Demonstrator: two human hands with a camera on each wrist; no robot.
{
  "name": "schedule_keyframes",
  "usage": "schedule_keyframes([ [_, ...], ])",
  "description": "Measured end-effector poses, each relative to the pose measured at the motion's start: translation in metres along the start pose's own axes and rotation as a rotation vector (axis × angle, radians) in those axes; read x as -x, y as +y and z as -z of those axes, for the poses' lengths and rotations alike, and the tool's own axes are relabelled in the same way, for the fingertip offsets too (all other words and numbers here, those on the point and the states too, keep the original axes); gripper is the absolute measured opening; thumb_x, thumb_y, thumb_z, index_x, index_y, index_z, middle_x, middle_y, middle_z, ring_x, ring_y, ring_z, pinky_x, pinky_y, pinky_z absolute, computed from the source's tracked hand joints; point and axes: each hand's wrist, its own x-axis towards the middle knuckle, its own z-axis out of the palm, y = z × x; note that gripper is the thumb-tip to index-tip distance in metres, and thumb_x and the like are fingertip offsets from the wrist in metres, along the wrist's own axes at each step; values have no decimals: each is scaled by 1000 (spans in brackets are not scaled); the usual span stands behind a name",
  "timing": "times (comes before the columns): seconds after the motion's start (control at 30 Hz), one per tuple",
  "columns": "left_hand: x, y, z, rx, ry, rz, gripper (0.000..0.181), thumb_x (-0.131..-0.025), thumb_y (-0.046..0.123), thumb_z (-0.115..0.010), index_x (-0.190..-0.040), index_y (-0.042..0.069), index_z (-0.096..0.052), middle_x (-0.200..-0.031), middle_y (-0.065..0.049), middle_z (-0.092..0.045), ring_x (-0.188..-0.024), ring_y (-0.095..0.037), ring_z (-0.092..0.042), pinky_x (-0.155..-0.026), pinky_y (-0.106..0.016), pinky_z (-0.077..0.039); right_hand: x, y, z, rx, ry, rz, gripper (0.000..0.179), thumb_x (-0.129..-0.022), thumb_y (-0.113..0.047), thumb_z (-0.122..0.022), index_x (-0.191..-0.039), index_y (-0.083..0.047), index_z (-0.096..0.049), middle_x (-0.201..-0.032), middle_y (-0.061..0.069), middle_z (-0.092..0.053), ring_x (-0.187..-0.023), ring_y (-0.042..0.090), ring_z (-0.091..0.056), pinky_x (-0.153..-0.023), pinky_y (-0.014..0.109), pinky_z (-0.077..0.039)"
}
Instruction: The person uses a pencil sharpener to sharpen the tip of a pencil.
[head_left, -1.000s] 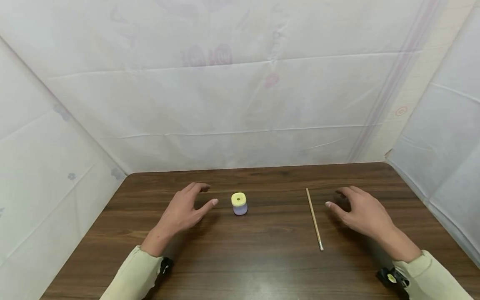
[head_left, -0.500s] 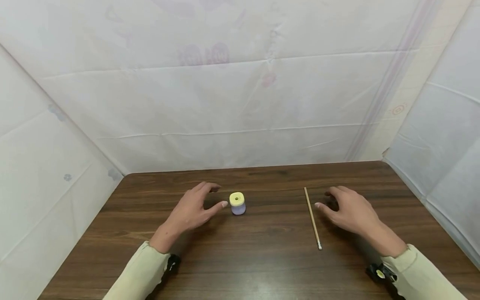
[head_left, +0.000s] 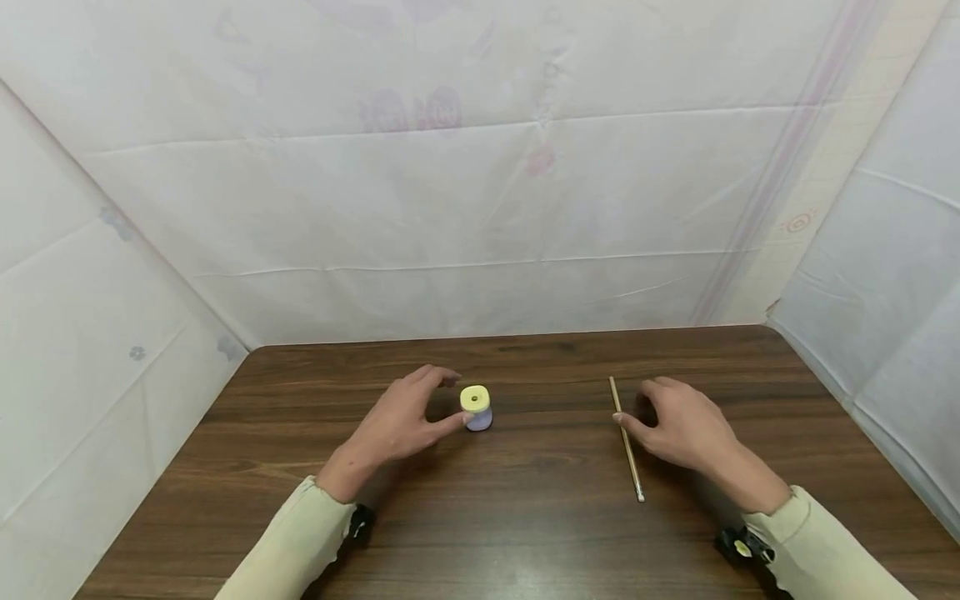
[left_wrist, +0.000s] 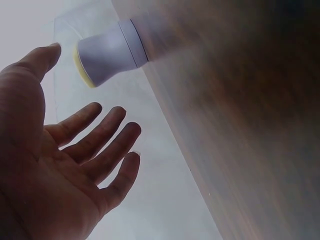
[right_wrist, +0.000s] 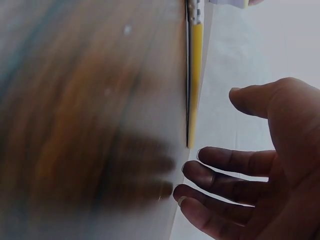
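A small pencil sharpener (head_left: pixel 477 410) stands upright on the wooden table (head_left: pixel 525 533), its yellow top pierced by a round hole above a pale purple body. My left hand (head_left: pixel 397 421) is just left of it, thumb and fingers spread apart; in the head view the thumb tip overlaps its side. In the left wrist view the sharpener (left_wrist: pixel 110 52) appears beyond the fingertips. A yellow pencil (head_left: pixel 627 446) lies on the table to the right, eraser end toward me. Over its right side reaches my right hand (head_left: pixel 682 425), fingers loosely bent and holding nothing. The right wrist view shows the pencil (right_wrist: pixel 196 65) beyond the thumb and fingers.
White printed sheeting (head_left: pixel 480 208) hangs behind the table's far edge, with more sheeting (head_left: pixel 67 400) along the left and right sides. A dark strap-mounted device (head_left: pixel 742 546) sits at my right wrist, another (head_left: pixel 358 525) at my left.
My left hand has moved right, up to the sharpener. My right hand has moved left until its thumb overlaps the pencil. Sharpener and pencil stay in place on the table.
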Motion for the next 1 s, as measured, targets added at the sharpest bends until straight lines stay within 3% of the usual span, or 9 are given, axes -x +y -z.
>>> schedule_keyframes([
  [0.5, -11, 11, -8, 49, -74, -15, 60, -92, 50, -82, -140, 19, -63, -139, 2, -64, -127, -23, -64, -103, -46, -53, -1, -5, -3, 0, -28, 9, 38, -92, -42, -81, -78, -17, -57, -71, -5, -51, -61, 14, -46, -55, 35, -39],
  [0.77, -14, 15, -13, 22, -107, 16, 55, -93, 41, -83, -138, 15, -64, -134, 1, -66, -123, -18, -64, -102, -44, -53, -2, -9, -6, -24, -142, -42, 41, -93, -39, -79, -72, -17, -52, -62, -3, -46, -55, 13, -41, -51, 32, -32],
  [1.0, -16, 17, -12, 10, -113, 15, 50, -95, 35, -82, -137, 13, -63, -132, -2, -67, -123, -20, -65, -103, -44, -52, -3, -12, -8, -36, -168, -50, 42, -94, -32, -78, -67, -17, -49, -58, -4, -44, -51, 12, -38, -49, 31, -29],
])
